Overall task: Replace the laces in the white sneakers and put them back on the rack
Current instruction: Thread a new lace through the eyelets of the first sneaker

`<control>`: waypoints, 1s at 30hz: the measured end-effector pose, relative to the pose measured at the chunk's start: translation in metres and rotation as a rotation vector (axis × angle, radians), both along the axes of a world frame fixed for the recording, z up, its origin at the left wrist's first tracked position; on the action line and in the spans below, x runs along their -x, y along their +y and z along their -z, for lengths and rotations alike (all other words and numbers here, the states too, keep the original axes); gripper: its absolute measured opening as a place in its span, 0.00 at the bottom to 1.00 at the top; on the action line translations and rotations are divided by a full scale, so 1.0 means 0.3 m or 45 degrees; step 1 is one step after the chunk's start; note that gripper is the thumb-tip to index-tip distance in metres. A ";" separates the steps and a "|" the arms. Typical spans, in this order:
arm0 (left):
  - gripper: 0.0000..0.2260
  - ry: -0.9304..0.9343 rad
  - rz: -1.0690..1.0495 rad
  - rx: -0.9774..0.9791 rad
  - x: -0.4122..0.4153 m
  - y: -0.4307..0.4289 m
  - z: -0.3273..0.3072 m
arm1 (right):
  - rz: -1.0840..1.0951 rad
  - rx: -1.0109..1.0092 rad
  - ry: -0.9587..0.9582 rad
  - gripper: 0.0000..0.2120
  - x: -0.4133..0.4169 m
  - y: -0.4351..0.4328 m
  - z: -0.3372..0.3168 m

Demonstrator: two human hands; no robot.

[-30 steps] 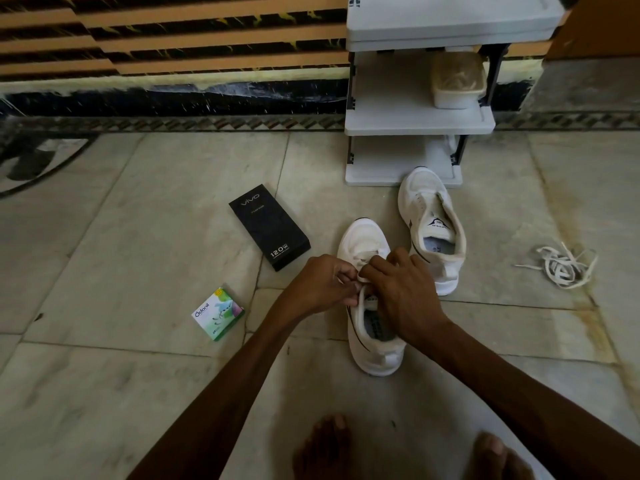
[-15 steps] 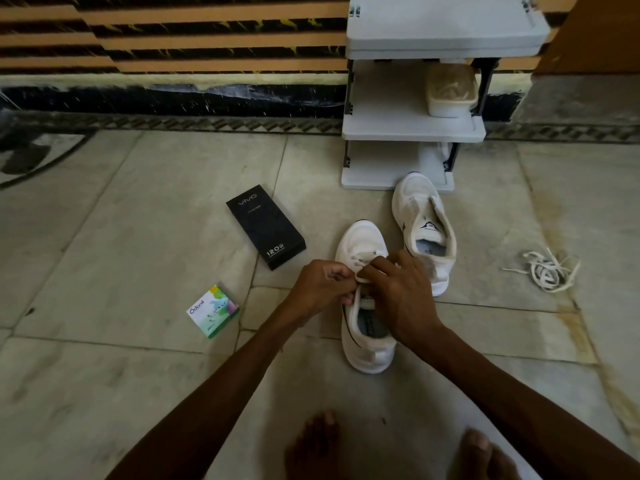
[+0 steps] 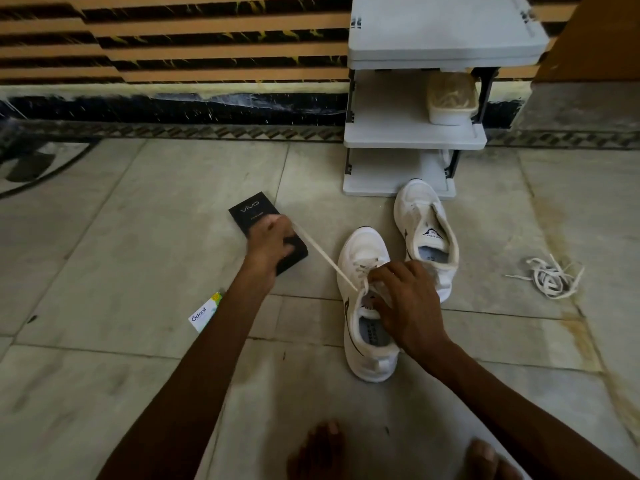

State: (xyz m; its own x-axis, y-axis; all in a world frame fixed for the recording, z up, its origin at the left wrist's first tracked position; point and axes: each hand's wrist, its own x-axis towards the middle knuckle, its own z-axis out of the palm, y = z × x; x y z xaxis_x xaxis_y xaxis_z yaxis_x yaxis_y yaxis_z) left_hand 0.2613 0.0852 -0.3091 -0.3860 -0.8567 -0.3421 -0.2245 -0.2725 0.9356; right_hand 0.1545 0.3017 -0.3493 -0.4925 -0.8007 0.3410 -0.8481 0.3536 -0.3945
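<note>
Two white sneakers lie on the marble floor. The near sneaker (image 3: 363,258) points away from me, and my right hand (image 3: 407,303) rests on its tongue and upper eyelets, holding it down. My left hand (image 3: 268,242) is closed on a cream lace (image 3: 322,254), pulled taut up and to the left from the sneaker's eyelets. The far sneaker (image 3: 424,216) has no lace and stands in front of the grey shoe rack (image 3: 412,140). A loose bundle of old laces (image 3: 549,277) lies on the floor at the right.
A black phone box (image 3: 254,211) lies partly under my left hand. A small green and white Odonil box (image 3: 206,313) shows beside my left forearm. A lidded plastic container (image 3: 450,98) sits on the rack's middle shelf. My bare feet (image 3: 322,448) are at the bottom edge.
My left hand has left the sneaker and swung up and left, drawing the lace out taut. My right hand has stayed on the near sneaker.
</note>
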 end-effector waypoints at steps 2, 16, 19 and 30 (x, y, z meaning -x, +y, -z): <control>0.04 0.530 0.131 -0.632 0.013 0.075 -0.033 | 0.053 0.014 -0.039 0.17 -0.005 0.004 0.001; 0.09 -0.153 0.828 0.099 0.034 0.175 -0.233 | 0.407 -0.081 -0.336 0.27 -0.036 0.015 0.035; 0.16 0.105 0.685 0.037 0.015 0.136 -0.297 | 0.407 -0.086 -0.372 0.29 -0.035 0.017 0.034; 0.10 0.831 0.484 -0.526 0.035 0.189 -0.356 | 0.385 -0.107 -0.491 0.25 -0.037 0.020 0.012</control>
